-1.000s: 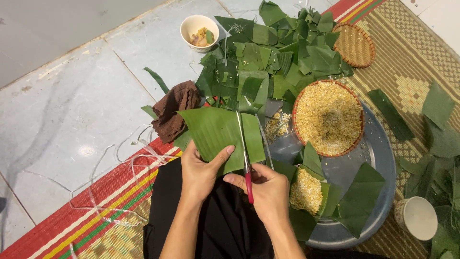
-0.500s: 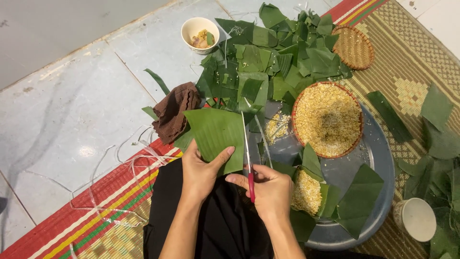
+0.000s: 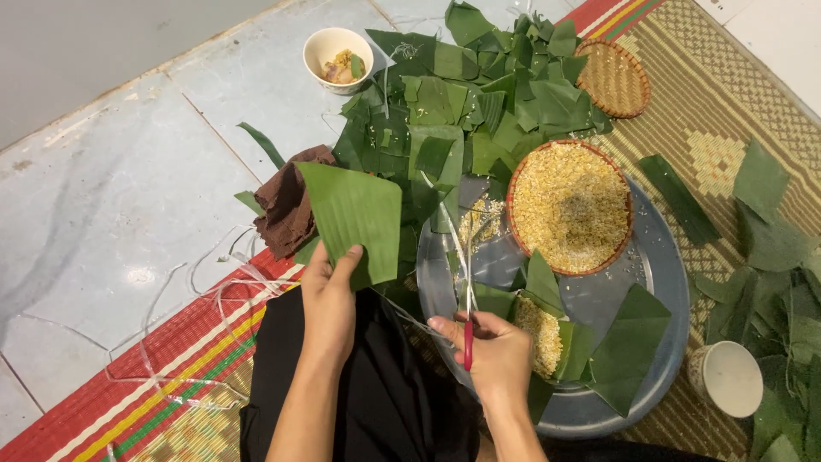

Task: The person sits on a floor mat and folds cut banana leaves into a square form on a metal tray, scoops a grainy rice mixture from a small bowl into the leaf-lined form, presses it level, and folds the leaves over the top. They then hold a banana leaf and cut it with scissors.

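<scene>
Pale floor tiles (image 3: 128, 188) meet one striped woven mat (image 3: 197, 359). Your left hand (image 3: 329, 299) grips one trimmed banana leaf piece (image 3: 352, 214) beside the brown cloth (image 3: 282, 205); your right hand (image 3: 492, 355) clenches one pair of red-handled scissors (image 3: 468, 299) over the round metal tray (image 3: 658, 257). Two woven baskets and two cups sit around.

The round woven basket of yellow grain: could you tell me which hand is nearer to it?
Right. The right hand, holding red-handled scissors, is just below the basket; the left hand is farther left.

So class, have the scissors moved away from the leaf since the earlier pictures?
Yes. The scissors now sit right of the leaf, over the tray.
</scene>
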